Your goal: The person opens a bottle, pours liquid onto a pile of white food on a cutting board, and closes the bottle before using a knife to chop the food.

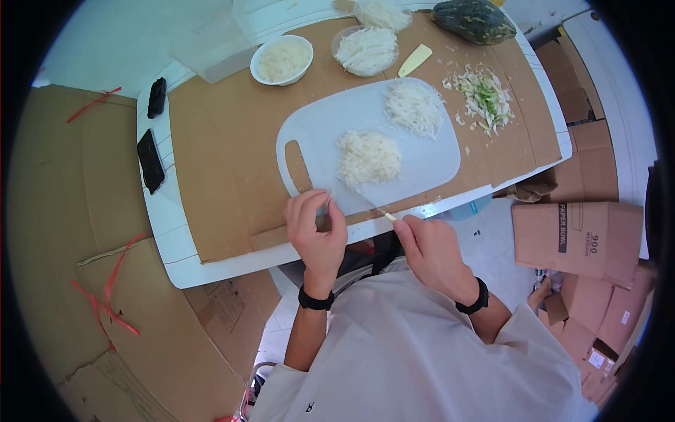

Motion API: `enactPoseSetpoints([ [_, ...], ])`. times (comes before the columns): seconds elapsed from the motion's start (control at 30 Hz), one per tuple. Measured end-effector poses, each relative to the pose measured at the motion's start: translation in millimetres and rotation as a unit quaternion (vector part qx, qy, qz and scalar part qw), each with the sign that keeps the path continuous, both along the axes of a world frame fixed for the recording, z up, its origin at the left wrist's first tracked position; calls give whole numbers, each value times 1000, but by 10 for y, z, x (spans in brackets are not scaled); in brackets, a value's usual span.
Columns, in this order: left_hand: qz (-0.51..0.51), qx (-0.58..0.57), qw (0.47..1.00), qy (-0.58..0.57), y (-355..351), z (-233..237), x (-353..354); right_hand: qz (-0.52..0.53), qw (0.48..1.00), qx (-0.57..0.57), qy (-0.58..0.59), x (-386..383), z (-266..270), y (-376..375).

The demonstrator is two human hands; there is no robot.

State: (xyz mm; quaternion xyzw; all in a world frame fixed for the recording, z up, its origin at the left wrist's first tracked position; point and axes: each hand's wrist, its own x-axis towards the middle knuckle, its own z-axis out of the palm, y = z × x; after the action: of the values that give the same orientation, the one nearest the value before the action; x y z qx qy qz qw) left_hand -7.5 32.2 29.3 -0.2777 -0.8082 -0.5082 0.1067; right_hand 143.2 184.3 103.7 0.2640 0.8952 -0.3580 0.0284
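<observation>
A white cutting board (330, 126) lies on cardboard on the table. On it sit a heap of finely chopped white vegetable (369, 157) and a heap of white shreds (413, 107). My right hand (432, 252) grips a knife (365, 200) by its pale handle, the blade reaching toward the chopped heap. My left hand (316, 228) rests at the board's near edge with its fingers curled, touching the board; whether it holds anything I cannot tell.
Two bowls (282, 60) (365, 50) of white shreds stand at the back, with a green squash (472, 21), a pale peeler (415, 60) and peel scraps (485, 98). Two phones (150, 160) (157, 97) lie at the table's left edge. Cardboard boxes (580, 239) stand at the right.
</observation>
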Motion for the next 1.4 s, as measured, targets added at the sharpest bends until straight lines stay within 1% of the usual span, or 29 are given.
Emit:
enactPoseSetpoints([
  [0.03,-2,11,1000,-21,-9,3,3,-2,1000,-6,6,-21,22,3],
  [0.17,-1,-7,1000,-16,8,132,-1,11,999,-32,10,-80,-4,-15],
  [0.23,-14,-51,999,-8,5,168,15,17,1000,-24,8,-88,-69,-33],
  [0.37,-31,-67,997,-23,-27,169,15,29,999,-16,-11,-105,-38,-10],
  [0.43,-43,-53,997,-31,16,176,8,24,1000,-16,-5,-94,-60,-16],
  [0.47,-32,-46,998,-34,40,181,-5,15,1000,-16,6,-91,-71,3],
  [0.5,-40,-48,997,-37,49,187,-22,28,1000,-10,2,-80,-74,26],
  [0.53,-47,-51,997,-39,60,188,-35,5,1000,-19,12,-71,-77,35],
  [0.57,-34,-46,998,-40,84,166,-61,-17,999,-29,23,-75,-72,41],
  [0.6,-44,-31,998,-33,102,132,-105,-4,999,-26,23,-80,-59,56],
  [0.63,-57,-16,998,-26,107,115,-141,-12,999,-34,4,-76,-46,77],
  [0.67,-48,-13,998,-26,106,112,-171,-21,999,-42,-15,-76,-36,89],
  [0.73,-66,-5,997,-25,89,102,-192,-17,999,-38,-16,-82,-13,72],
  [0.83,-15,-21,999,-19,25,156,-128,-15,999,-29,-16,-71,-39,74],
  [0.9,-2,-29,999,-15,-11,155,-112,-11,999,-26,-17,-77,-46,65],
  [0.97,10,-39,999,-10,-38,135,-104,-29,998,-48,-9,-101,-44,42],
  [1.07,12,-16,999,-29,-35,100,-119,-11,999,-41,-12,-81,-52,27],
  [1.2,-4,-22,999,-28,-42,94,-124,-3,999,-50,-8,-86,-40,3],
  [1.27,-6,-26,999,-30,-51,107,-132,-25,998,-55,-3,-94,-46,-1],
  [1.4,-11,-33,999,-26,-23,127,-151,-15,999,-49,-16,-112,-33,13],
])
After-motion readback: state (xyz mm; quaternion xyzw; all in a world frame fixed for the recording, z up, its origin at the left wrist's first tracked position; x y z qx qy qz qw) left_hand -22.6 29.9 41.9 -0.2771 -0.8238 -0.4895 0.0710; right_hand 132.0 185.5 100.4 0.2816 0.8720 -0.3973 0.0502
